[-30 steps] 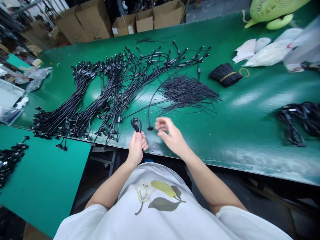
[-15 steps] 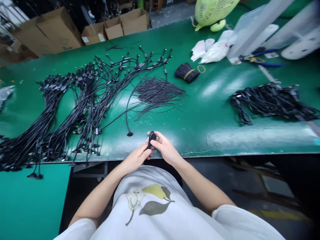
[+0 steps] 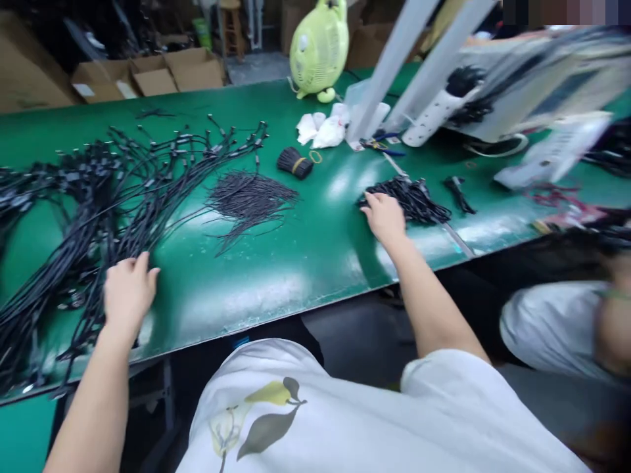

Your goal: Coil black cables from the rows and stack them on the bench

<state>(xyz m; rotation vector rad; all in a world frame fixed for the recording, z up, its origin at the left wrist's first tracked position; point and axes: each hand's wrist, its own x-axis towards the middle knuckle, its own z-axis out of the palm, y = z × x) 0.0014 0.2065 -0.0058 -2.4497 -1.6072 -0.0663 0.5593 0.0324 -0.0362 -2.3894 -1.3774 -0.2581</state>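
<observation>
My right hand [image 3: 385,218] is stretched out to the right, at the left end of a pile of folded black cables [image 3: 424,205]. Its fingers and thumb are closed on a folded black cable [image 3: 361,201], which they partly hide. On the left, my left hand [image 3: 129,289] hovers at the edge of the long loose black cables [image 3: 170,187]. Its thumb and fingers are apart, with nothing visible between them. Between my hands lies a spread of thin black ties [image 3: 249,200]. Behind it sits a bundle of black ties [image 3: 294,162] held by a yellow band.
A green fan [image 3: 320,49], white crumpled bags [image 3: 329,131] and blue-handled pliers [image 3: 382,144] stand or lie by the grey posts [image 3: 394,62]. One small cable bundle [image 3: 459,194] is right of the pile. Another person's sleeve [image 3: 555,325] shows at right.
My hands have parted: the right went right to the pile with the folded cable, the left went to the loose cables. The view has turned right.
</observation>
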